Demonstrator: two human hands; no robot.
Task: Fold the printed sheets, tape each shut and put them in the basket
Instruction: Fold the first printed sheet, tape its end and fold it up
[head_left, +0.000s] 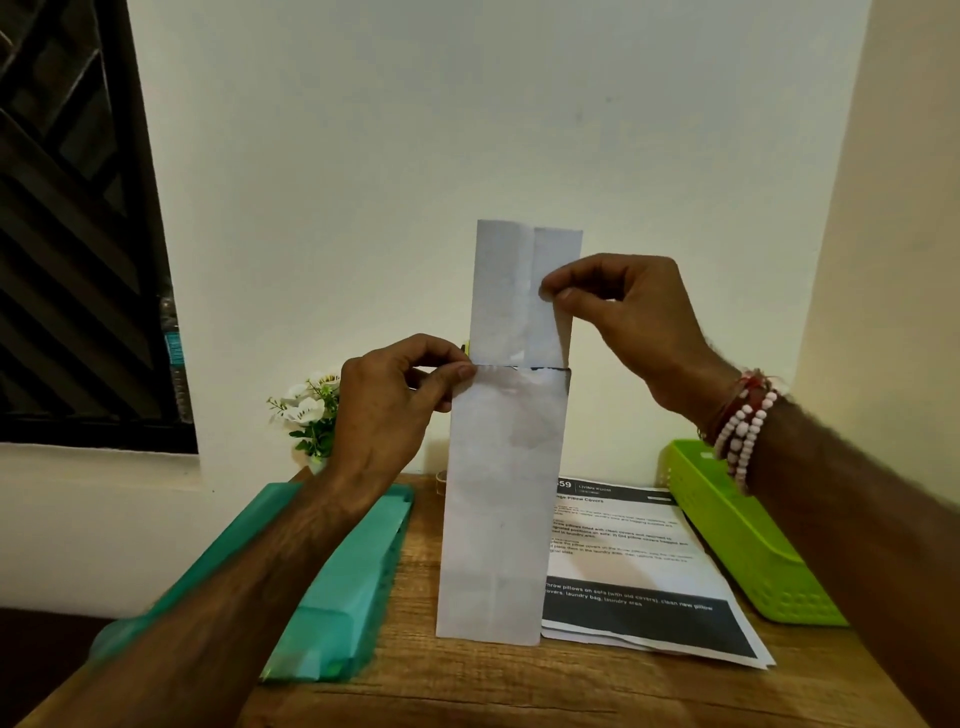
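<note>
A printed sheet folded lengthwise into a tall narrow strip stands upright on the wooden table, its lower edge near the table's middle. My left hand pinches the strip's left edge at a horizontal crease about halfway up. My right hand pinches the right edge of the upper part, which rises above the crease. Flat printed sheets lie in a stack on the table behind and to the right of the strip. The green plastic basket sits at the right edge; my right forearm crosses over it.
A teal plastic folder lies at the left side of the table under my left forearm. A small pot of white artificial flowers stands at the back by the wall. A dark window is at the left.
</note>
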